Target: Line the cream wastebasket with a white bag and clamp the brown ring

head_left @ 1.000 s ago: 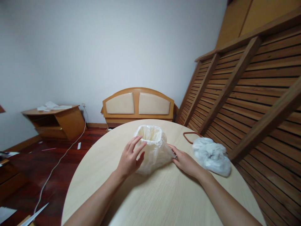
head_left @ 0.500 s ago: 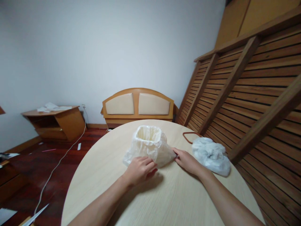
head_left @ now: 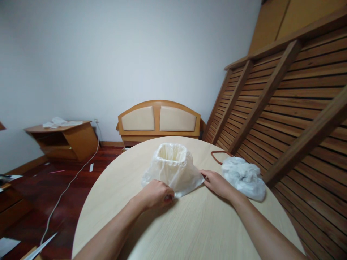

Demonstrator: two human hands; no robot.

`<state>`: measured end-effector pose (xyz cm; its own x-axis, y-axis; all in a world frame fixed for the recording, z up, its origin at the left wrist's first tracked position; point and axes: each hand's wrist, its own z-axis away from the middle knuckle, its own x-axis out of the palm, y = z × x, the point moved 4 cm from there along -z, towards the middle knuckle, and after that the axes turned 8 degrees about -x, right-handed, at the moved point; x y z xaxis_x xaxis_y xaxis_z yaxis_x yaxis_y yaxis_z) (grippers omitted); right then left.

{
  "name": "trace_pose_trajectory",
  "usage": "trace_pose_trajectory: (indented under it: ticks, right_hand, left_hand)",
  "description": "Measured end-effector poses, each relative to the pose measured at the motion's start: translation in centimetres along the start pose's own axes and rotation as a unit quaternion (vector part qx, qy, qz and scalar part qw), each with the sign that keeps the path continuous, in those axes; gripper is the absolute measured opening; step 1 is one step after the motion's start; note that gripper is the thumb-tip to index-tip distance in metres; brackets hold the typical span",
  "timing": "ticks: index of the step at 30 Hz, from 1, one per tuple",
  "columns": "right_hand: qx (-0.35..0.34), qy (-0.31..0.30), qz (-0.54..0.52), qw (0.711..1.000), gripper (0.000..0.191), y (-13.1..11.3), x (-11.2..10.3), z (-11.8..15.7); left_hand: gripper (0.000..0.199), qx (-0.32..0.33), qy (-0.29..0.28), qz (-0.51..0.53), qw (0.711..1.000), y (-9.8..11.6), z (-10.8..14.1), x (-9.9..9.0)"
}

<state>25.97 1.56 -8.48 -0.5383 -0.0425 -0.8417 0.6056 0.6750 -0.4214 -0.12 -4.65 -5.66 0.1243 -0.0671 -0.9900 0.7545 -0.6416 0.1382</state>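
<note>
A white, thin plastic bag (head_left: 185,173) is draped over a small container whose cream inside (head_left: 172,155) shows through the open top. The bag's loose skirt spreads out on the round table. At its right corner, my right hand (head_left: 216,183) pinches the edge of the plastic between thumb and fingers. Along the near edge, my left hand (head_left: 155,194) is closed with curled fingers against the skirt, seemingly gripping its hem. The fingertips of the left hand are partly hidden, and the container's outer wall lies under the plastic.
To the right on the pale round table (head_left: 195,227) lie a bundle of white plastic bags (head_left: 244,177) and a brown loop handle (head_left: 217,158). Slatted wooden bed frames (head_left: 276,97) lean close by on the right. A cable (head_left: 63,195) crosses the floor at left.
My left hand has lowered slightly and its fingers have closed at the bag's near edge. The skirt is spread flatter between the hands. My right hand keeps hold of the right corner.
</note>
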Motion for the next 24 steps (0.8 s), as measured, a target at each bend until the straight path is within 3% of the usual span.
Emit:
trace_pose_trajectory:
  ticks: [4, 7, 9, 11, 14, 16, 18, 20, 24]
  right_hand:
    - [0.008, 0.001, 0.017, 1.000, 0.040, 0.1, -0.3, 0.1]
    - [0.009, -0.003, 0.018, 1.000, 0.036, 0.2, -0.3, 0.1]
    - [0.010, -0.004, 0.015, 1.000, 0.036, 0.5, -0.3, 0.2]
    - [0.015, 0.013, 0.020, 1.000, 0.038, 0.8, -0.4, 0.2]
    - [0.028, 0.079, 0.024, 0.996, 0.040, 0.9, -0.9, 0.0]
    - [0.033, 0.143, 0.015, 0.989, 0.037, 0.1, -1.2, -0.3]
    - [0.037, 0.206, -0.004, 0.978, 0.038, -1.3, -1.1, -0.6]
    - [0.041, 0.236, -0.025, 0.971, 0.054, -2.8, -0.4, -0.8]
    - [0.011, 0.176, -0.030, 0.984, 0.073, -5.2, 2.3, -1.4]
  left_hand:
    - [0.016, 0.007, 0.007, 0.020, 1.000, 0.1, -0.1, 0.2]
    - [0.013, 0.047, 0.058, 0.037, 0.997, 0.1, 0.0, 0.1]
    - [0.012, 0.077, 0.136, 0.038, 0.987, 0.0, 0.2, -0.3]
    - [0.015, 0.085, 0.253, 0.027, 0.963, -0.2, 0.7, -1.3]
    - [0.020, 0.038, 0.431, 0.015, 0.901, -1.0, 1.7, -3.0]
    - [0.035, -0.016, 0.495, 0.028, 0.869, -1.9, 2.1, -3.8]
    - [0.057, -0.060, 0.502, 0.064, 0.861, -3.0, 2.0, -3.9]
    - [0.073, -0.084, 0.472, 0.119, 0.869, -4.2, 1.5, -3.2]
    - [0.072, -0.109, 0.410, 0.224, 0.877, -5.9, 0.3, -1.1]
